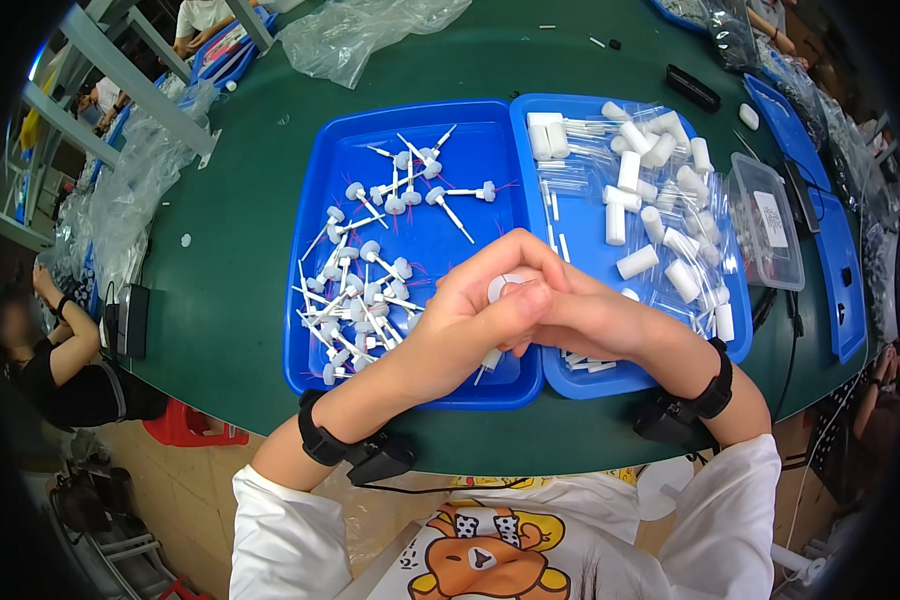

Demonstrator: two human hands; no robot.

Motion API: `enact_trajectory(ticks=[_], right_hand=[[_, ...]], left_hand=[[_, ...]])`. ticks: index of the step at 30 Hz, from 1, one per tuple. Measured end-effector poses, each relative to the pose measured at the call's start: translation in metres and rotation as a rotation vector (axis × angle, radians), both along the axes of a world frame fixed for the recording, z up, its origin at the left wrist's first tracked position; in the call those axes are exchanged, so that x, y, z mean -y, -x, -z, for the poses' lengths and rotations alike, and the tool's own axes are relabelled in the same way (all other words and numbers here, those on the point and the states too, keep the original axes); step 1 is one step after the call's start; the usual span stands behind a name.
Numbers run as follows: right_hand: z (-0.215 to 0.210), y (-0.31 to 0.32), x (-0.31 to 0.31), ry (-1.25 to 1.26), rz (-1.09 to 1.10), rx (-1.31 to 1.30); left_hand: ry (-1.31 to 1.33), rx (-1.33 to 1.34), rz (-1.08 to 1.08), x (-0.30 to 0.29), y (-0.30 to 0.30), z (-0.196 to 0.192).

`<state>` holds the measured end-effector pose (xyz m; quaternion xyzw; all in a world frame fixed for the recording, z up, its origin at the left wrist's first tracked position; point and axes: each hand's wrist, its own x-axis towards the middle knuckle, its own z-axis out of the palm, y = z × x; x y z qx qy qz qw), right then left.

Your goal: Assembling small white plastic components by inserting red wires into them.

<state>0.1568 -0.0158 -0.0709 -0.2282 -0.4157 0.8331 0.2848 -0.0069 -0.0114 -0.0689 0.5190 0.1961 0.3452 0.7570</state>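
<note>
My left hand (450, 325) and my right hand (595, 315) are pressed together over the line where two blue trays meet. Between them they grip a white cylinder (499, 287); only part of its round end shows, the rest covered by fingers. A thin white stick pokes out below my left hand, and I cannot tell whether it joins the cylinder. Under my left arm, the left tray (315, 150) holds several small white sticks with greyish round heads (370, 250) and fine pink wires. The right tray (620, 385) carries loose white cylinders (638, 262), thin white tubes and clear plastic bags.
A clear plastic box (770, 225) stands beside the right tray. Farther back lie a black case (692, 88) and crumpled plastic film (345, 40). Metal posts (140, 90) rise at the left of the green table (230, 180). Other people sit along the sides.
</note>
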Motion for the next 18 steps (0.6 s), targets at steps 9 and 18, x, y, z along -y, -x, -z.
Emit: enact_trajectory(ticks=[9,18], right_hand=[[0.0015,-0.0022,-0.0011,0.064,-0.05,-0.078],[0.003,0.0015,-0.0006,0.01,-0.049,-0.1]], left_hand=[[0.001,-0.069,-0.019,0.0023,-0.0018,-0.0037],[-0.076,-0.155,-0.04,0.0025,-0.0019,-0.0089]])
